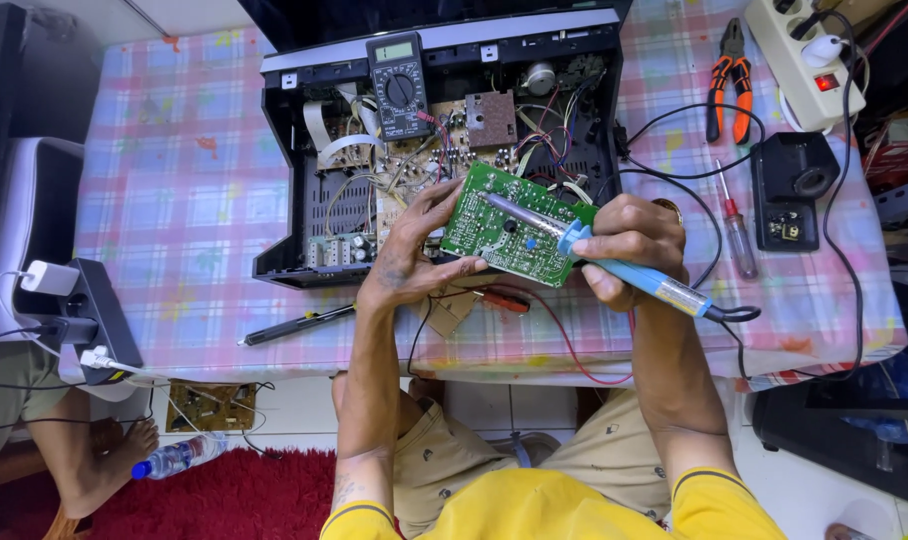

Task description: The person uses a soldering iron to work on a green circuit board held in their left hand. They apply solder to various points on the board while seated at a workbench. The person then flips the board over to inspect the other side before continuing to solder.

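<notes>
My left hand (411,250) grips the left edge of a green circuit board (494,240), holding it tilted over the front of an opened black electronics chassis (284,190). My right hand (629,245) holds a blue-handled soldering iron (634,275); its metal tip (509,210) rests on the board's solder side. A black multimeter (399,85) lies on top of the chassis, its red lead running down among the wiring.
On the checked cloth (174,200) lie a black probe (294,325), orange pliers (729,85), a red-handled screwdriver (739,235), a black iron stand (794,190) and a white power strip (804,60). Another person's foot (114,460) rests at lower left beside a water bottle (174,458).
</notes>
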